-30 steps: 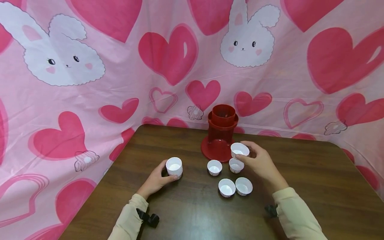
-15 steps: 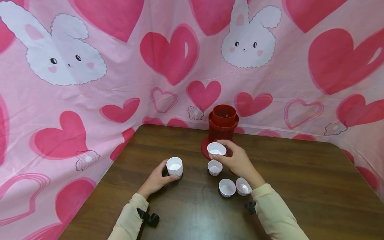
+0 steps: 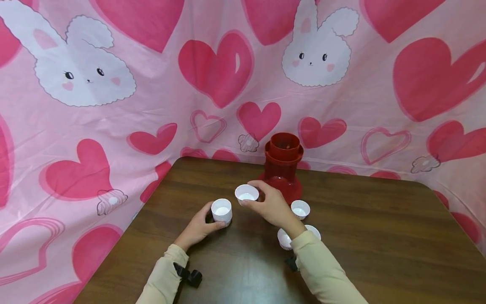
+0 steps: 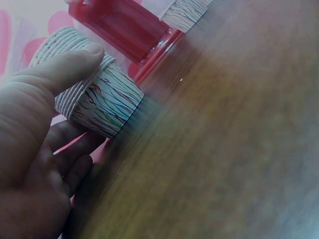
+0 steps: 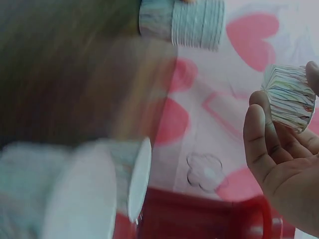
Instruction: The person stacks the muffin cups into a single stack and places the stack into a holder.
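Note:
My left hand (image 3: pixel 197 228) grips a stack of white paper cups (image 3: pixel 222 211) standing on the brown table (image 3: pixel 379 236); in the left wrist view the thumb (image 4: pixel 65 67) lies over the stack's ribbed rim (image 4: pixel 75 84). My right hand (image 3: pixel 269 207) holds a single white paper cup (image 3: pixel 247 194) in the air just right of the stack; the right wrist view shows the fingers (image 5: pixel 261 134) round this cup (image 5: pixel 289 97). Behind the hand stands a red plastic dispenser (image 3: pixel 284 166).
Three more white cups lie on the table near my right arm: one (image 3: pixel 300 209) right of the hand, two (image 3: pixel 284 239) (image 3: pixel 313 231) partly hidden by the sleeve. Pink heart-and-bunny cloth (image 3: pixel 114 105) walls the back and left sides.
My right hand has carried the single cup leftward from in front of the red dispenser to just beside the stack. The left hand and its stack have stayed put.

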The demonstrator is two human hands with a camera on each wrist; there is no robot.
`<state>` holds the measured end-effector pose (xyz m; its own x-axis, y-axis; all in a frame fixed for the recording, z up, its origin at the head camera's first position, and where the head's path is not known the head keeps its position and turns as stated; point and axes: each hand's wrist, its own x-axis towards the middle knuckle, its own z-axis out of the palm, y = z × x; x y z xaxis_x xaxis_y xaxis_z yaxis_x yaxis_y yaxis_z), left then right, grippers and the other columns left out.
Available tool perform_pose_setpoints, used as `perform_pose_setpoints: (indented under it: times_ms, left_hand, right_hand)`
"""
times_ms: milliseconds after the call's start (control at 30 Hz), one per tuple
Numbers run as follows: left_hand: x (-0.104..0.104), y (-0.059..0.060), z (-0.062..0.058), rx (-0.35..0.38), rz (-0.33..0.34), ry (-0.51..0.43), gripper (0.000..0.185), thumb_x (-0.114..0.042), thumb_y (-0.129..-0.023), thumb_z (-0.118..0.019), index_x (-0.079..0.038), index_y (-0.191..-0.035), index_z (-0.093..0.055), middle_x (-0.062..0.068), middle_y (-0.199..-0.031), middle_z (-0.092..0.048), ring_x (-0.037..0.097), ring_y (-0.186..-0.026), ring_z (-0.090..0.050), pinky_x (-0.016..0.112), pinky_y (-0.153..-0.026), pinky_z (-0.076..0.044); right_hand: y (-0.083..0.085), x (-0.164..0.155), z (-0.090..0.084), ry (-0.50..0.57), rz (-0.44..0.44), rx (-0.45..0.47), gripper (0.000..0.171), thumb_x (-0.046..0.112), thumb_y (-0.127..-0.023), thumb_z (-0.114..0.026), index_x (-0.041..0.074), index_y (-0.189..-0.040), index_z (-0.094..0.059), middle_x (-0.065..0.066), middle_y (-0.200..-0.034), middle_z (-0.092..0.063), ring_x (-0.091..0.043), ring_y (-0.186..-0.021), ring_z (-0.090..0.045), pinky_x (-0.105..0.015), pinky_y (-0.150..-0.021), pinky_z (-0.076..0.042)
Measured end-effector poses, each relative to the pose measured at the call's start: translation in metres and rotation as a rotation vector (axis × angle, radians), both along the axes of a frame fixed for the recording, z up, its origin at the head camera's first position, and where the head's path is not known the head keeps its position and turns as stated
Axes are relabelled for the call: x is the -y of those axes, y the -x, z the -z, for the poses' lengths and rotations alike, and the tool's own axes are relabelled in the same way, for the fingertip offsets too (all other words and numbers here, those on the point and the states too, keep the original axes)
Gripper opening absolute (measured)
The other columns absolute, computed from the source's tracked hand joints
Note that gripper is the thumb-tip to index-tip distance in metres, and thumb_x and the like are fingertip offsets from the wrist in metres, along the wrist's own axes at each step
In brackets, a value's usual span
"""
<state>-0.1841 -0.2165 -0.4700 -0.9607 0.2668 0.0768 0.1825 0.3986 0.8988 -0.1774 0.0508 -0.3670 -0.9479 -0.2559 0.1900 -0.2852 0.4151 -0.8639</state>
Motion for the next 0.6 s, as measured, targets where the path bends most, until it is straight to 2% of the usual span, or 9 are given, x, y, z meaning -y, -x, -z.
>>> perform_pose_setpoints:
  times_ms: [300,600]
  left_hand:
    - [0.001,0.000,0.000,-0.002,0.015,-0.009,0.066,-0.028,-0.084,-0.084,-0.013,-0.140,-0.052,0.005,-0.132,-0.058,0.027,-0.124,-0.050,0.055,-0.108,-0.034]
    - [0.000,0.002,-0.002,0.004,0.006,-0.002,0.068,-0.032,-0.082,-0.086,-0.015,-0.139,-0.053,0.003,-0.132,-0.058,0.027,-0.123,-0.051,0.056,-0.108,-0.035]
  right_hand:
    - [0.005,0.035,0.020,-0.037,-0.063,0.032,0.049,0.029,-0.084,-0.084,0.011,-0.125,-0.064,-0.001,-0.095,-0.067,-0.018,-0.079,-0.057,-0.031,-0.067,-0.050]
    - [0.007,0.044,0.028,-0.039,-0.051,0.052,0.048,0.033,-0.085,-0.082,0.012,-0.124,-0.065,-0.002,-0.104,-0.068,-0.020,-0.086,-0.059,-0.035,-0.074,-0.052]
